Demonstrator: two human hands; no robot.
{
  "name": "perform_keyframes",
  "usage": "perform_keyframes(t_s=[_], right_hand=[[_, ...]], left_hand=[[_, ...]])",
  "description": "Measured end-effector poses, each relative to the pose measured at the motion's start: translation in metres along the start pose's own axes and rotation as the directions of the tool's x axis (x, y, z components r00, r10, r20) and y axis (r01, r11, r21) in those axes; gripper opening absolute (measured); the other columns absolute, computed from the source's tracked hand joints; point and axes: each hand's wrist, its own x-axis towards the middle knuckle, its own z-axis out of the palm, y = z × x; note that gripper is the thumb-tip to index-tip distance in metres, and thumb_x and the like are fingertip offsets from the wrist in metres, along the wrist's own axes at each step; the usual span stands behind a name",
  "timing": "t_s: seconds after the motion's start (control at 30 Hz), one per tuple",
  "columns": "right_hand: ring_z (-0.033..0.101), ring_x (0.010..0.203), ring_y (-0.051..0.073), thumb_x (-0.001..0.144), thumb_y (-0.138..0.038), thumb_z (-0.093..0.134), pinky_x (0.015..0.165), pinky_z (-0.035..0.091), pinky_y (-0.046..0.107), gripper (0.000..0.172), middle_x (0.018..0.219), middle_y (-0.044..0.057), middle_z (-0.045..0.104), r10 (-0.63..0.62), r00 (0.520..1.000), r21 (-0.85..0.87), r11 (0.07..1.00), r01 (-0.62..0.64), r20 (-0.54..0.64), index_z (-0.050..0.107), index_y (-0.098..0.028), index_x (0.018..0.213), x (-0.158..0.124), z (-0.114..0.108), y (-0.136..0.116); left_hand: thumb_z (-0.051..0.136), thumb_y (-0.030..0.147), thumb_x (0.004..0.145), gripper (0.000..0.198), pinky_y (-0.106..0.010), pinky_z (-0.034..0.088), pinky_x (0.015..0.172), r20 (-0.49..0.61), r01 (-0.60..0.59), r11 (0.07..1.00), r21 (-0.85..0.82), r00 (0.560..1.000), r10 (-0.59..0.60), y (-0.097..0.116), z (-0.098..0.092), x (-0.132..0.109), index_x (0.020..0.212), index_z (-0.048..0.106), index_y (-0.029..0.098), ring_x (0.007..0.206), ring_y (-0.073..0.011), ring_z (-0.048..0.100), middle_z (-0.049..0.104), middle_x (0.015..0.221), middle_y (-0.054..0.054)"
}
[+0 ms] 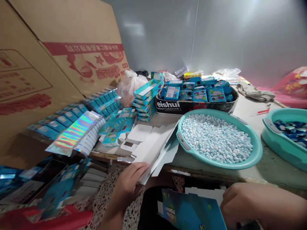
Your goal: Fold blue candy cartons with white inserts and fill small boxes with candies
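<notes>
My left hand (130,180) is closed on the near end of white-sided flat carton blanks (153,145), which stick out over the table edge. My right hand (240,204) is curled at the right edge of a blue carton (192,207) lettered "Caramelo Macizo", low in front of my lap; its fingertips are partly hidden. Just beyond the hands stands a turquoise basin (257,153) full of small pale blue and white pieces (216,137). Printed blue flat cartons (117,126) lie left of the white blanks.
Open blue trays (146,99) are stacked behind the blanks. A black-sided box (187,107) holds many small blue boxes. A second turquoise basin (283,147) stands right, with shiny blue pieces. At left are a large cardboard box (96,25), a holographic sheet (74,132) and a red stool (79,217).
</notes>
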Motion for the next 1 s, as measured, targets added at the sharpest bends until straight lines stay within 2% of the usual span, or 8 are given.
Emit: perform_keyframes(t_s=[0.17,0.27,0.37,0.43,0.6,0.7,0.9,1.0], right_hand=[[0.051,0.058,0.013,0.068,-0.03,0.076,0.047,0.029,0.022,0.017,0.074,0.0,0.066,0.058,0.998,-0.005,0.998,-0.058,0.019,0.07,-0.021,0.082,0.019,0.003,-0.005],[0.047,0.054,0.011,0.068,-0.027,0.074,0.046,0.028,0.02,0.013,0.068,-0.002,0.062,0.061,0.998,0.017,0.998,-0.062,0.025,0.069,-0.021,0.079,0.027,0.0,-0.016],[0.046,0.054,0.011,0.068,-0.026,0.075,0.047,0.028,0.02,0.012,0.067,-0.003,0.061,0.093,0.996,0.022,0.995,-0.093,0.001,0.068,-0.021,0.076,0.025,0.0,-0.021],[0.047,0.056,0.011,0.068,-0.025,0.075,0.048,0.029,0.02,0.012,0.068,-0.003,0.063,0.116,0.993,0.031,0.993,-0.115,-0.021,0.069,-0.022,0.078,0.021,0.001,-0.021],[0.05,0.058,0.011,0.069,-0.025,0.075,0.051,0.033,0.02,0.014,0.073,-0.003,0.066,0.135,0.989,0.082,0.988,-0.13,-0.055,0.07,-0.023,0.082,0.014,0.003,-0.015],[0.048,0.057,0.011,0.069,-0.024,0.075,0.052,0.034,0.02,0.014,0.07,-0.004,0.064,0.135,0.989,0.106,0.986,-0.128,-0.065,0.07,-0.022,0.082,0.014,0.006,-0.016],[0.05,0.06,0.011,0.066,-0.023,0.075,0.057,0.038,0.021,0.014,0.071,-0.003,0.064,0.146,0.984,0.201,0.972,-0.124,-0.098,0.068,-0.02,0.079,0.014,0.009,-0.019],[0.053,0.062,0.012,0.063,-0.021,0.077,0.056,0.037,0.02,0.019,0.073,-0.003,0.066,0.165,0.983,0.188,0.971,-0.148,-0.08,0.069,-0.02,0.08,0.013,0.01,-0.02]], left_hand=[[0.048,0.013,0.088,0.051,-0.04,0.054,0.099,0.093,0.007,0.999,-0.044,0.996,-0.003,0.024,0.036,-0.004,0.139,0.053,0.015,0.115,-0.0252,0.062,0.068,0.122,-0.015],[0.048,0.007,0.087,0.054,-0.041,0.051,0.104,-0.072,0.098,0.994,-0.043,0.992,-0.101,0.03,0.054,-0.001,0.14,0.052,0.017,0.12,-0.0252,0.06,0.066,0.126,-0.014],[0.052,0.007,0.089,0.046,-0.04,0.054,0.098,-0.313,0.229,0.972,-0.06,0.92,-0.236,0.03,0.06,0.006,0.132,0.059,0.02,0.111,-0.0244,0.065,0.07,0.116,-0.012],[0.054,0.009,0.089,0.039,-0.039,0.056,0.093,-0.368,0.259,0.963,-0.078,0.89,-0.269,0.029,0.058,0.01,0.125,0.063,0.021,0.104,-0.0238,0.067,0.071,0.11,-0.011],[0.048,0.005,0.084,0.056,-0.04,0.054,0.099,-0.039,0.167,0.983,-0.077,0.985,-0.17,0.025,0.044,0.005,0.138,0.054,0.019,0.116,-0.025,0.062,0.066,0.123,-0.014],[0.047,0.004,0.076,0.068,-0.043,0.051,0.103,0.125,0.071,0.997,0.014,0.989,-0.072,0.034,0.051,-0.002,0.143,0.05,0.018,0.123,-0.0272,0.058,0.063,0.131,-0.014],[0.05,0.013,0.089,0.06,-0.05,0.045,0.11,0.063,0.19,0.951,0.242,0.975,-0.211,0.062,0.08,0.01,0.148,0.041,0.009,0.137,-0.0315,0.048,0.051,0.147,-0.02],[0.046,0.013,0.093,0.057,-0.048,0.048,0.108,0.168,0.092,0.98,0.176,0.978,-0.122,0.06,0.081,0.022,0.15,0.039,0.013,0.136,-0.0298,0.05,0.052,0.148,-0.018]])
